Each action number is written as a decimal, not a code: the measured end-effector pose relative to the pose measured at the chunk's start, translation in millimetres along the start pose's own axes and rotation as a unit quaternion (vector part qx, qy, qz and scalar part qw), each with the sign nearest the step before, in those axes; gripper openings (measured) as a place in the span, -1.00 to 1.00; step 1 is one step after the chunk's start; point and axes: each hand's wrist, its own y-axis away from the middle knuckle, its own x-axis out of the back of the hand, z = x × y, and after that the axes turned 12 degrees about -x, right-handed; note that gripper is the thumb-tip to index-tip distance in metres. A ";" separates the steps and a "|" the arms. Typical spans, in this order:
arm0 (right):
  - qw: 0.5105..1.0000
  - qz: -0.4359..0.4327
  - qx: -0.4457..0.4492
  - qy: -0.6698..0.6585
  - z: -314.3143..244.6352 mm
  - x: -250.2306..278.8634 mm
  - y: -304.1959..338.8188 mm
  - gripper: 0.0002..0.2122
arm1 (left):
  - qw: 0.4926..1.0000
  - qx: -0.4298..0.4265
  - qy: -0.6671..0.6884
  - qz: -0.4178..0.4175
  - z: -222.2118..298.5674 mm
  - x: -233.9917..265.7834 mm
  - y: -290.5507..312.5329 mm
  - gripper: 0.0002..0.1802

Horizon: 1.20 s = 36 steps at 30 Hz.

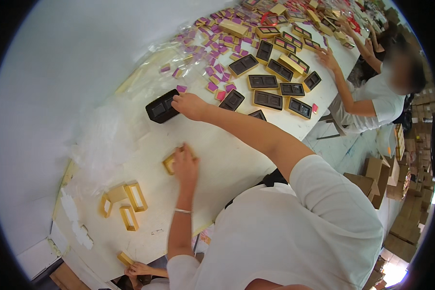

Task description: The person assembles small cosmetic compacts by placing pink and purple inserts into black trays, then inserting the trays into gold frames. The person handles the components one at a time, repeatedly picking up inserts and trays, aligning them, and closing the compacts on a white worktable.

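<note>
My right hand reaches across the white table, its fingers closed on the edge of a black plastic tray insert with square hollows; it looks like a stack of them. Nearer to me, my left hand is slightly blurred and grips a gold cardboard box frame, partly hidden under the fingers. To the left of it stand several open gold box frames. Right of my right hand lie several gold boxes fitted with black inserts, one of them a box close to my forearm.
Many small purple-and-gold pieces cover the far table, beside clear plastic film. A co-worker sits along the right edge. Another person's hands hold a gold piece at lower left. Cardboard boxes stand on the floor.
</note>
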 end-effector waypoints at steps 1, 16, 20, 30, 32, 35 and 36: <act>1.000 0.003 -0.009 -0.013 0.7 -0.2 3.3 -0.93 | 0.999 0.015 0.049 0.010 26.9 -2.5 2.5 -0.17; 0.966 0.145 0.037 -0.212 2.7 41.5 18.6 -0.89 | 0.988 0.026 0.155 0.003 15.6 25.9 38.0 -0.08; 0.902 0.127 -0.154 -0.382 -20.0 93.6 58.7 -0.85 | 0.960 0.036 0.274 0.040 7.2 6.2 41.9 -0.19; 0.621 -0.327 -0.476 -0.530 37.4 48.8 171.6 -0.80 | 0.941 -0.008 0.338 0.018 37.0 5.0 19.4 -0.17; 0.613 -0.326 -0.458 -0.555 41.0 38.4 177.0 -0.82 | 0.945 -0.006 0.326 0.008 39.3 5.9 21.9 -0.14; 0.616 -0.313 -0.437 -0.576 36.3 40.9 172.8 -0.84 | 0.973 0.004 0.228 0.023 43.5 12.7 26.0 -0.12; 0.619 -0.305 -0.431 -0.581 31.8 46.4 167.5 -0.85 | 0.984 0.018 0.172 0.033 46.4 22.8 25.1 -0.13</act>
